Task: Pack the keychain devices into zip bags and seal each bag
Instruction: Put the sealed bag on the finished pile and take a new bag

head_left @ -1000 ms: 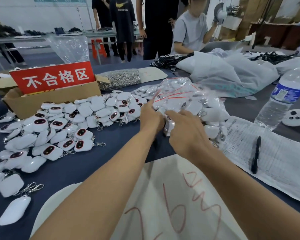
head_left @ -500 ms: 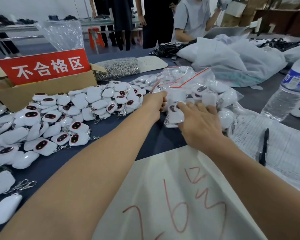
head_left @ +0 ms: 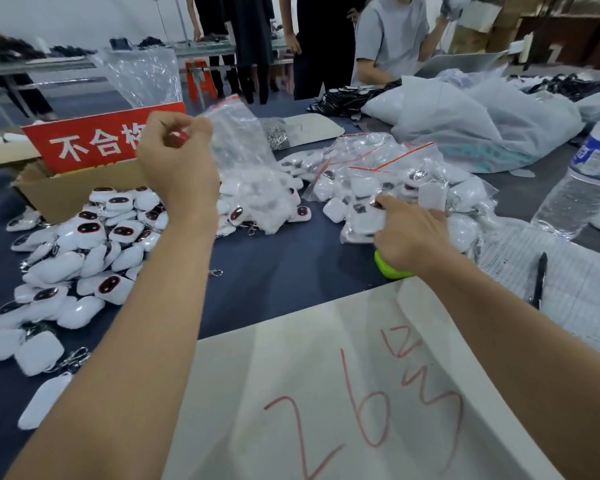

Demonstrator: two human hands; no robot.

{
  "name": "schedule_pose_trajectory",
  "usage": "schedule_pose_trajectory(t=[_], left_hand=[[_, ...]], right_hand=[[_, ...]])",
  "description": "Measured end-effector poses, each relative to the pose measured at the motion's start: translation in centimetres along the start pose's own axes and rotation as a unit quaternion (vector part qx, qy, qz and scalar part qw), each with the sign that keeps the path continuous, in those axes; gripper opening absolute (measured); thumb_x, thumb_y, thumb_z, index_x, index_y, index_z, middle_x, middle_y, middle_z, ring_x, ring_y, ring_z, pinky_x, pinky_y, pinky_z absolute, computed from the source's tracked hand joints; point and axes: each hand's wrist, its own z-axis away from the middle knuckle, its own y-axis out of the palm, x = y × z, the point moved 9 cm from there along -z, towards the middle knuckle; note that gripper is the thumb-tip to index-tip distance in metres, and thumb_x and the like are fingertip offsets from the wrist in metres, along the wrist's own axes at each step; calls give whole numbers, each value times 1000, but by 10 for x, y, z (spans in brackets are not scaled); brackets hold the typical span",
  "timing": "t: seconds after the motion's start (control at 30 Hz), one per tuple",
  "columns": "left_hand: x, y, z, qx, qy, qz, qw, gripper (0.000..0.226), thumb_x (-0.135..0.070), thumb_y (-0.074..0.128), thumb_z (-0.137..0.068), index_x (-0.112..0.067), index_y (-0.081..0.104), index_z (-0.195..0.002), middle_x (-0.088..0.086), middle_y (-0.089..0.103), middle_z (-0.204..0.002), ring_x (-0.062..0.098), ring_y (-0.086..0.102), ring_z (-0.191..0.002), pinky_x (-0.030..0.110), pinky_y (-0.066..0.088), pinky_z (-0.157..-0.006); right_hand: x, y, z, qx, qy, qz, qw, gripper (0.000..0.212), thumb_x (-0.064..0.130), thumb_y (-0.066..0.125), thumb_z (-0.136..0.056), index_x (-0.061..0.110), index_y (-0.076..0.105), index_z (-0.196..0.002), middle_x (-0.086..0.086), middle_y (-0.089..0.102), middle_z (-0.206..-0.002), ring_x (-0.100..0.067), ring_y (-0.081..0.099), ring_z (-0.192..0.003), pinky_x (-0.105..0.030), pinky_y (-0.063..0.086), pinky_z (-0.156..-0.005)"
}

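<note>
At 10 o'clock in the head view, left hand (head_left: pixel 177 157) is raised above the table (head_left: pixel 284 271), back of the hand to camera. Grip is closed: fingers curled and pinching the top corner of a clear zip bag (head_left: pixel 239 143), something small and red showing between the fingers (likely the zip strip, too blurred to be sure). Bag hangs to 12 o'clock of the wrist, its lower end smeared over the pile below, contents not readable.

At 3 o'clock, right hand (head_left: pixel 409 237) lies low on a heap of filled bags (head_left: pixel 395 181) with red seal lines. Index finger (head_left: pixel 385 203) sticks out straight toward 10 o'clock and touches the plastic. Other fingers are tucked under, so cannot tell whether this grip has hold of a bag or just presses. Green object (head_left: pixel 390 268) peeks out under that wrist, touching it.

Loose keychain devices (head_left: pixel 94 244), white with dark red-rimmed faces, spread from 8 to 10 o'clock on the table, none in the raised bag that can be seen.

Cardboard box (head_left: pixel 66 195) with a red sign (head_left: pixel 90 143) sits just behind them at 10 o'clock. White sheet (head_left: pixel 326 393) with red scrawl fills 6 o'clock. Pen (head_left: pixel 539 278) lies on a printed form (head_left: pixel 575 282) at 4 o'clock, water bottle (head_left: pixel 582 188) at 2 o'clock. People (head_left: pixel 388 39) stand at 12 o'clock.
</note>
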Motion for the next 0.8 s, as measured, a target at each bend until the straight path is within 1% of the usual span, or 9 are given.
schedule_pose_trajectory(t=[0.1, 0.17, 0.23, 0.33, 0.4, 0.5, 0.6, 0.67, 0.8], left_hand=[[-38, -22, 19, 61, 188, -137, 970, 16, -17, 71, -82, -32, 64, -79, -24, 60, -76, -2, 53, -74, 17, 42, -72], [-49, -25, 50, 115, 315, -197, 921, 8, -15, 73, -85, -23, 72, -84, -20, 68, -84, 9, 61, -83, 29, 46, -83], [-52, -27, 88, 156, 414, -231, 866, 10, -4, 76, -83, -13, 75, -83, -5, 75, -88, 19, 66, -87, 38, 45, -86], [-45, -37, 126, 222, 464, -254, 819, 22, 12, 73, -75, -10, 74, -80, 1, 75, -82, 25, 68, -81, 43, 47, -80], [-37, -47, 139, 273, 446, -258, 812, 25, 14, 71, -72, -10, 73, -77, 0, 74, -81, 27, 68, -78, 44, 50, -75], [-18, -70, 144, 301, 329, -284, 849, 20, 0, 72, -76, -19, 74, -83, -10, 73, -86, 17, 68, -81, 36, 54, -75], [16, -97, 134, 279, 110, -272, 914, 17, -30, 74, -80, -33, 71, -97, -21, 72, -91, 1, 69, -81, 18, 55, -73], [41, -107, 131, 265, -9, -258, 929, 21, -34, 78, -80, -38, 65, -97, -21, 72, -85, -5, 68, -78, 7, 49, -68], [52, -110, 135, 262, -61, -230, 935, 14, -30, 79, -78, -34, 68, -85, -18, 72, -74, -2, 69, -70, 9, 48, -64]], right_hand=[[16, -14, 14, -47, -10, -120, 992, 53, 15, 60, -92, 25, 58, -144, -3, 62, -144, -27, 54, -134, -34, 34, -111], [40, -8, 29, -26, -22, -264, 964, 27, 19, 64, -92, 23, 76, -116, 0, 76, -117, -18, 69, -106, -31, 47, -95], [75, 16, 48, 80, -14, -445, 892, 20, 27, 65, -95, 13, 79, -93, -6, 80, -91, -14, 70, -75, -33, 54, -77], [123, 50, 79, 219, 27, -624, 749, 40, 41, 54, -103, 12, 74, -86, -12, 79, -84, -21, 71, -66, -27, 56, -63], [141, 64, 90, 230, 30, -662, 713, 38, 31, 57, -101, 16, 72, -70, -8, 77, -78, -22, 68, -66, -26, 56, -62], [156, 77, 98, 207, 4, -674, 709, 35, 9, 61, -95, 15, 69, -61, -8, 67, -69, -19, 59, -65, -32, 52, -69], [163, 78, 106, 181, -33, -655, 733, 28, 2, 67, -92, 10, 73, -66, -7, 64, -63, -16, 57, -60, -29, 51, -65], [162, 73, 107, 153, -66, -630, 759, 26, 2, 72, -87, 9, 72, -62, -6, 61, -55, -12, 53, -50, -23, 49, -55], [155, 69, 108, 121, -81, -597, 789, 19, 8, 82, -79, 12, 75, -62, -6, 68, -55, -9, 55, -44, -21, 50, -51]])
